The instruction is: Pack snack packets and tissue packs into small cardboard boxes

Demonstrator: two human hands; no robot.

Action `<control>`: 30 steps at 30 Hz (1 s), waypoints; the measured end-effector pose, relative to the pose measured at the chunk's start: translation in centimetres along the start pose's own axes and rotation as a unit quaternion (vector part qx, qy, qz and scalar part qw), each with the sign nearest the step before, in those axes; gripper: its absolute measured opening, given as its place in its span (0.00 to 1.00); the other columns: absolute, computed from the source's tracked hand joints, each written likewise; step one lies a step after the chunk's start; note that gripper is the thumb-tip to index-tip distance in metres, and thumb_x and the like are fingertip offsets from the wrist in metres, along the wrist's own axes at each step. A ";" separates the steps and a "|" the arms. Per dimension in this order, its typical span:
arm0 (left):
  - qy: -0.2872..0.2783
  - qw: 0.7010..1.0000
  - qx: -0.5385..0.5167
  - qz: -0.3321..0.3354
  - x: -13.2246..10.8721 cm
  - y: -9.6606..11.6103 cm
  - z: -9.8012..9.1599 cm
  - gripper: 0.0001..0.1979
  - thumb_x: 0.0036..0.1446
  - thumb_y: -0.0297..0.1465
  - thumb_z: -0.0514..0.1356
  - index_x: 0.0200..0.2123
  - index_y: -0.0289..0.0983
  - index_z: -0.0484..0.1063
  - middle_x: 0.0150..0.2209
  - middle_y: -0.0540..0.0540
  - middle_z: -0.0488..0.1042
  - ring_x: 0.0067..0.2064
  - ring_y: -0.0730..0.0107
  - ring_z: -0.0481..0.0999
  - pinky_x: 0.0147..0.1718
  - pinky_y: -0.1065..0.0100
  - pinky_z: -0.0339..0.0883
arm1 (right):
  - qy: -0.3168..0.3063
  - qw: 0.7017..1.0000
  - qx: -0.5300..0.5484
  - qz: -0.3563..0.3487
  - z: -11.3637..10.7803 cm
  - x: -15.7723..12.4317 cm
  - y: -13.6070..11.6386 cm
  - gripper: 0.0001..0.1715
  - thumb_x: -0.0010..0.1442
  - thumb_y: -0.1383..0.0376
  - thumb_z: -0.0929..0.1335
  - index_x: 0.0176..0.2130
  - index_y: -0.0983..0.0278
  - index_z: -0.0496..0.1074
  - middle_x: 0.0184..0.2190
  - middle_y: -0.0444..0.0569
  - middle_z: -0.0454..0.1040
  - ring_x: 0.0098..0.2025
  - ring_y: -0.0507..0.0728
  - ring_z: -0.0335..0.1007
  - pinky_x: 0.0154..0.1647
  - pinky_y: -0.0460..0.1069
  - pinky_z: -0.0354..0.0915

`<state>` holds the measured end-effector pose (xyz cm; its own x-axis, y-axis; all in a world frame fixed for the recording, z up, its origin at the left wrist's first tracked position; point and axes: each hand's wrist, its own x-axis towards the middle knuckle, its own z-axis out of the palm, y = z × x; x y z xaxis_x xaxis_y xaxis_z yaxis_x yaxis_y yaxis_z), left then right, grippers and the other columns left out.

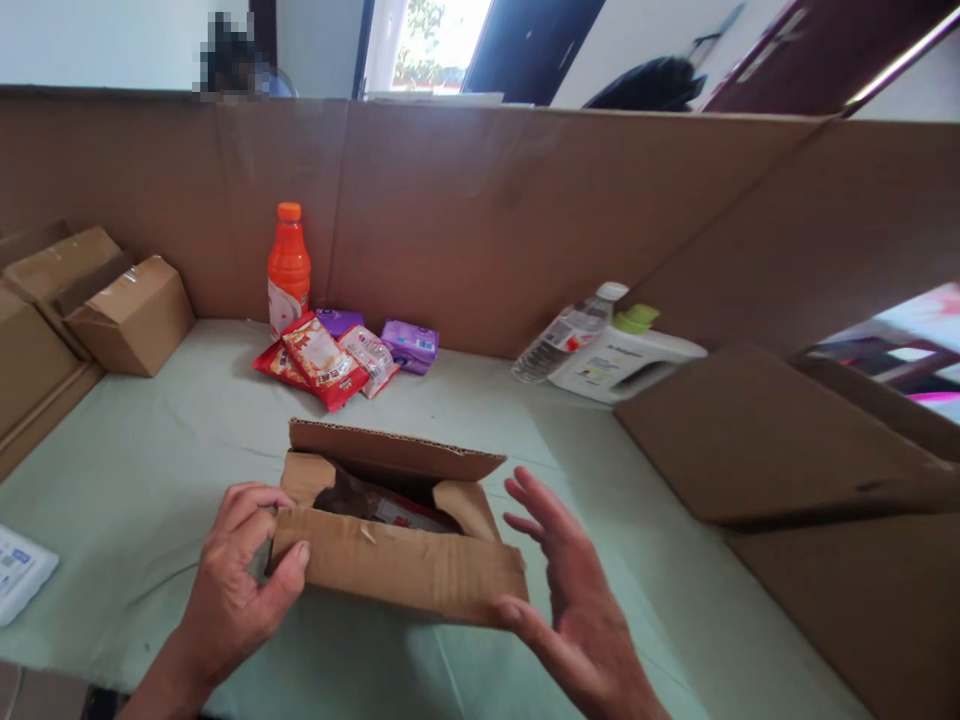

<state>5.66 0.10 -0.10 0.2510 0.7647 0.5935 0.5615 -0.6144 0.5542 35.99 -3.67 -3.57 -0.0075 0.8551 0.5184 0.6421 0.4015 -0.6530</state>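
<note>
Open carton [397,570], lower centre of frame, long axis running left-right and dipping rightward, lies between both hands: left hand [244,570] pinching its left end, right hand [577,590] fingers spread, thumb at its right front corner.

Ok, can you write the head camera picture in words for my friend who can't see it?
A person's left hand grips the left end of an open cardboard box on a green cloth; the right hand is open at its right end. Beyond are an orange bottle, red packets, purple packs, a clear bottle and a white jug.
</note>
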 end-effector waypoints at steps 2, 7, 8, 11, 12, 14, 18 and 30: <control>-0.002 1.000 0.002 -0.008 0.3 0.0 -0.1 0.08 0.59 0.24 0.58 0.31 0.40 0.62 0.40 0.49 0.71 0.45 0.69 0.71 0.45 0.68 0.67 | 0.006 1.000 0.002 -0.016 -0.2 1.3 0.0 0.45 0.67 0.45 0.64 0.73 0.58 0.47 0.72 0.57 0.51 0.70 0.70 0.53 0.59 0.64 0.67; 0.001 0.999 0.004 -0.034 0.4 -0.1 0.0 0.06 0.57 0.25 0.58 0.31 0.40 0.64 0.38 0.49 0.72 0.42 0.68 0.73 0.42 0.67 0.69 | -0.014 0.999 -0.003 -0.048 -0.2 3.6 -0.1 0.43 0.66 0.46 0.64 0.72 0.57 0.51 0.69 0.56 0.57 0.66 0.69 0.59 0.60 0.64 0.65; 0.003 0.999 0.003 -0.038 0.3 -0.1 0.1 0.05 0.57 0.25 0.59 0.31 0.40 0.64 0.39 0.48 0.72 0.42 0.67 0.73 0.43 0.67 0.70 | -0.020 0.999 -0.008 -0.050 -0.2 3.7 -0.1 0.42 0.66 0.46 0.64 0.71 0.57 0.52 0.68 0.57 0.59 0.66 0.69 0.60 0.61 0.65 0.65; 0.004 0.999 -0.001 -0.045 0.1 -0.1 0.2 0.04 0.56 0.25 0.59 0.34 0.40 0.66 0.39 0.48 0.72 0.43 0.66 0.74 0.44 0.65 0.70 | -0.019 0.998 -0.023 -0.050 0.0 3.6 0.2 0.38 0.66 0.46 0.65 0.68 0.58 0.58 0.64 0.57 0.65 0.64 0.69 0.62 0.61 0.65 0.64; 0.004 0.999 -0.002 -0.046 0.0 -0.1 0.2 0.04 0.56 0.25 0.59 0.34 0.40 0.67 0.40 0.48 0.72 0.44 0.66 0.73 0.44 0.65 0.70 | -0.015 0.998 -0.026 -0.051 0.1 3.4 0.3 0.37 0.66 0.46 0.65 0.67 0.58 0.60 0.63 0.56 0.67 0.63 0.69 0.64 0.60 0.64 0.64; 0.005 0.999 -0.002 -0.046 0.0 -0.1 0.3 0.05 0.57 0.25 0.59 0.36 0.40 0.67 0.40 0.48 0.72 0.44 0.66 0.73 0.45 0.65 0.70 | -0.009 0.998 -0.026 -0.055 0.1 3.0 0.5 0.35 0.66 0.46 0.65 0.66 0.57 0.62 0.60 0.56 0.70 0.61 0.68 0.67 0.58 0.63 0.66; 0.007 0.999 0.004 -0.046 -0.1 -0.3 0.5 0.08 0.57 0.25 0.58 0.39 0.41 0.67 0.41 0.48 0.72 0.45 0.66 0.73 0.46 0.65 0.71 | -0.012 0.997 -0.021 -0.069 -0.1 2.6 0.4 0.31 0.67 0.47 0.65 0.63 0.56 0.64 0.58 0.55 0.71 0.59 0.66 0.68 0.58 0.61 0.66; 0.027 0.997 0.011 -0.073 -0.8 -0.2 0.9 0.14 0.58 0.27 0.58 0.48 0.41 0.63 0.44 0.45 0.71 0.46 0.63 0.74 0.47 0.60 0.73 | -0.045 0.996 -0.004 -0.075 -0.3 2.0 -0.3 0.23 0.68 0.49 0.64 0.57 0.56 0.69 0.56 0.56 0.71 0.58 0.67 0.68 0.55 0.62 0.68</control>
<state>6.02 -0.23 -1.21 0.1224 0.8334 0.5389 0.6066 -0.4926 0.6240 36.03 -2.20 -2.15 -0.1714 0.8117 0.5583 0.6344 0.5245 -0.5678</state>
